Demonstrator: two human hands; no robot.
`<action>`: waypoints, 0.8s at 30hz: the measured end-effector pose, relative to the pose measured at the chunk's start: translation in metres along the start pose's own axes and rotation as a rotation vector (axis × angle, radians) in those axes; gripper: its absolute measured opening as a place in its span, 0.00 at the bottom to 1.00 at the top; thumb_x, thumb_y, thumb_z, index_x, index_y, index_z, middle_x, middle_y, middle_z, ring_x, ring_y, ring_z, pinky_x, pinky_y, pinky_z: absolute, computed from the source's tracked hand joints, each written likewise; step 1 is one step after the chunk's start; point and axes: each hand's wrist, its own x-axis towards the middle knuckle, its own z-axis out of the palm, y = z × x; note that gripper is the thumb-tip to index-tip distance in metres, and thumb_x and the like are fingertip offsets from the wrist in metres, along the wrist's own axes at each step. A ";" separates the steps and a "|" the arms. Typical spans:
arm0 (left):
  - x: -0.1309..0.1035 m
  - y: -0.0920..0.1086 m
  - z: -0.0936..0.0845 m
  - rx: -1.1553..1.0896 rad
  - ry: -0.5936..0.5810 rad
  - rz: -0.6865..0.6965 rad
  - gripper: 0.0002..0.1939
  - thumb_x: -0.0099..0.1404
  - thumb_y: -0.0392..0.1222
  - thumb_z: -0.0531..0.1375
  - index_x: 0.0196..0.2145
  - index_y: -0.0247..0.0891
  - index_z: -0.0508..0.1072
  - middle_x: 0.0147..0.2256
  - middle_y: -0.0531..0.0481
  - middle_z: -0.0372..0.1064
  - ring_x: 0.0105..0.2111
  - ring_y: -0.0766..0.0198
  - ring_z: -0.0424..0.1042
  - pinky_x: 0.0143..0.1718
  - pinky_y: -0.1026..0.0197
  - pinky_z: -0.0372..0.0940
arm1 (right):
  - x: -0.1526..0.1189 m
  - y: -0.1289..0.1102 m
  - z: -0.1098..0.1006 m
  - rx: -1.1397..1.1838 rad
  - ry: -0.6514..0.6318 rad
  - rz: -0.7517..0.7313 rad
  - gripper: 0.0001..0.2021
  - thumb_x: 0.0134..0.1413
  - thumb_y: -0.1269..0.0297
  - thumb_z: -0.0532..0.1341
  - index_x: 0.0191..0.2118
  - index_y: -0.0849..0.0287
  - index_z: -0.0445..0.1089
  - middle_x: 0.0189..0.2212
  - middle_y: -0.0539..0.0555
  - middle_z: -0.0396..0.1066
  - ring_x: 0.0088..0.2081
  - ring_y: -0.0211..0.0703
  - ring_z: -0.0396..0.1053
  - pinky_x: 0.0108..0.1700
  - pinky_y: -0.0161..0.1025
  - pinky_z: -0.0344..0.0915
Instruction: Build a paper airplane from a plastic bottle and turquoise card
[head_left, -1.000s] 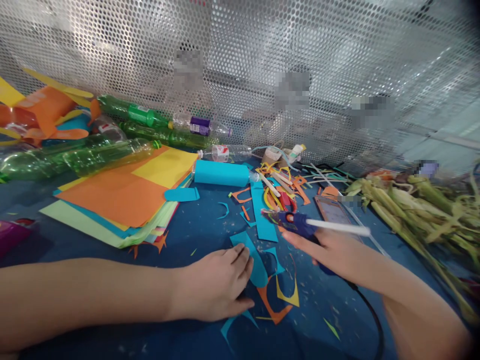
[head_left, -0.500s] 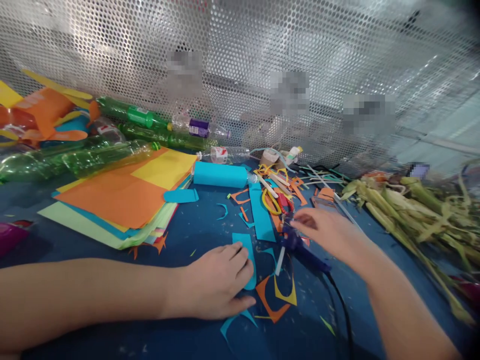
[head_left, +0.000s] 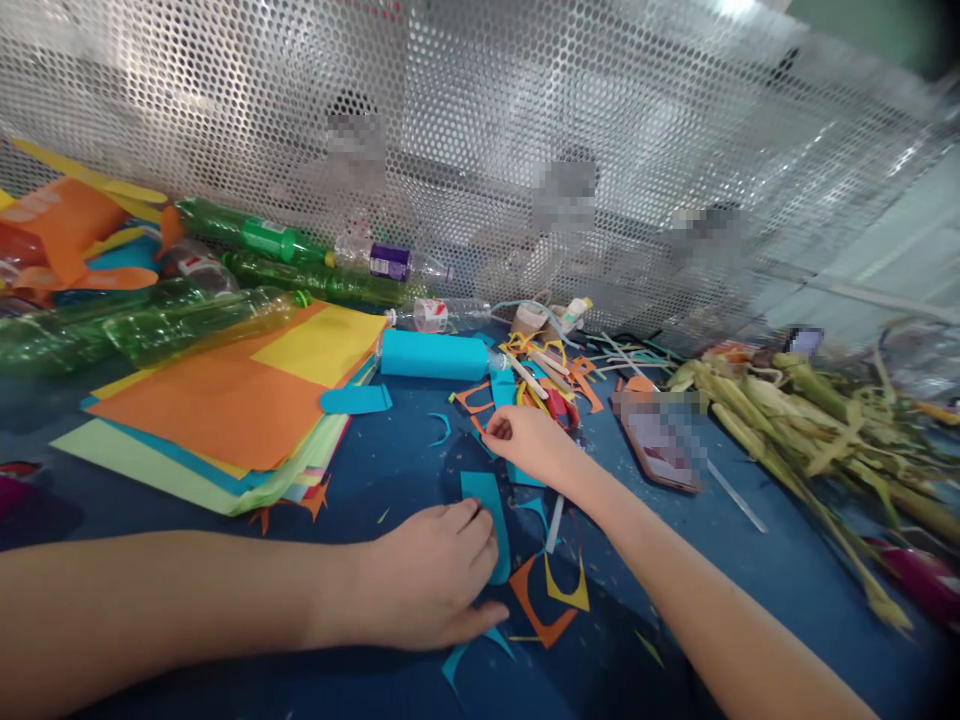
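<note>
My left hand [head_left: 439, 575] rests on a rounded blue paper strip [head_left: 484, 490], fingers spread over it and thumb apart. My right hand [head_left: 529, 440] is above the scraps, its thumb and fingers closed together beside a thin orange scrap [head_left: 478, 424]; whether they grip anything is too small to tell. Beneath this hand runs a longer blue strip [head_left: 523, 478], partly covered. A white stick [head_left: 555, 525] shows below my right wrist, but the purple tool it belongs to is hidden by my arm. A blue-wrapped bottle [head_left: 433, 356] lies behind my hands.
Stacked coloured paper [head_left: 217, 400] lies at left, with green bottles [head_left: 202, 325] behind. Red-and-yellow-handled scissors [head_left: 559, 407] lie among scraps. At right are a phone [head_left: 656, 445] and dried husks [head_left: 810, 440]. Perforated sheeting [head_left: 465, 130] stands behind the blue surface.
My right hand has moved left from above the purple tool to the orange scrap, its fingers closed together. The phone shows more fully. My left hand stays on the blue strip.
</note>
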 end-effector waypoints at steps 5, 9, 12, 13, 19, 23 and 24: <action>0.000 0.002 0.003 0.035 0.021 -0.001 0.27 0.65 0.53 0.45 0.43 0.24 0.69 0.44 0.30 0.67 0.46 0.46 0.66 0.42 0.52 0.65 | -0.020 -0.004 -0.015 0.257 -0.144 -0.073 0.04 0.50 0.63 0.58 0.31 0.58 0.68 0.27 0.50 0.71 0.30 0.39 0.69 0.33 0.35 0.64; -0.001 0.002 0.003 0.045 0.033 0.004 0.27 0.65 0.52 0.46 0.43 0.23 0.69 0.44 0.30 0.68 0.46 0.46 0.67 0.42 0.53 0.65 | -0.035 -0.006 -0.020 0.355 -0.217 -0.103 0.04 0.50 0.65 0.59 0.32 0.57 0.69 0.28 0.49 0.71 0.31 0.38 0.69 0.35 0.36 0.64; -0.001 0.002 0.005 0.048 0.042 -0.006 0.28 0.65 0.52 0.45 0.45 0.22 0.68 0.44 0.31 0.68 0.45 0.47 0.67 0.42 0.53 0.65 | -0.038 -0.005 -0.020 0.278 -0.190 -0.140 0.04 0.50 0.66 0.59 0.31 0.55 0.71 0.29 0.49 0.72 0.31 0.38 0.69 0.35 0.37 0.63; -0.001 0.002 0.005 0.044 0.042 -0.008 0.28 0.65 0.52 0.45 0.45 0.22 0.68 0.44 0.31 0.68 0.45 0.47 0.68 0.42 0.53 0.65 | -0.038 -0.004 -0.019 0.249 -0.170 -0.157 0.04 0.50 0.66 0.59 0.30 0.55 0.72 0.29 0.50 0.72 0.32 0.39 0.69 0.36 0.37 0.63; 0.000 0.001 0.004 0.033 0.048 -0.007 0.27 0.65 0.51 0.45 0.45 0.22 0.68 0.44 0.31 0.69 0.45 0.47 0.67 0.42 0.53 0.66 | -0.038 -0.004 -0.017 0.168 -0.131 -0.198 0.06 0.52 0.65 0.58 0.31 0.54 0.73 0.30 0.50 0.72 0.33 0.39 0.69 0.36 0.37 0.62; 0.000 0.001 0.004 0.024 0.048 -0.008 0.27 0.65 0.51 0.46 0.45 0.22 0.68 0.44 0.31 0.69 0.45 0.48 0.68 0.42 0.52 0.66 | -0.039 -0.003 -0.015 0.170 -0.130 -0.190 0.05 0.51 0.65 0.60 0.30 0.55 0.73 0.29 0.49 0.72 0.32 0.38 0.69 0.35 0.36 0.62; 0.000 0.001 0.005 0.022 0.048 -0.007 0.27 0.65 0.51 0.46 0.45 0.22 0.67 0.44 0.31 0.69 0.46 0.48 0.68 0.42 0.52 0.66 | -0.039 -0.003 -0.014 0.169 -0.127 -0.192 0.04 0.50 0.66 0.60 0.30 0.55 0.73 0.29 0.49 0.72 0.32 0.38 0.69 0.35 0.36 0.62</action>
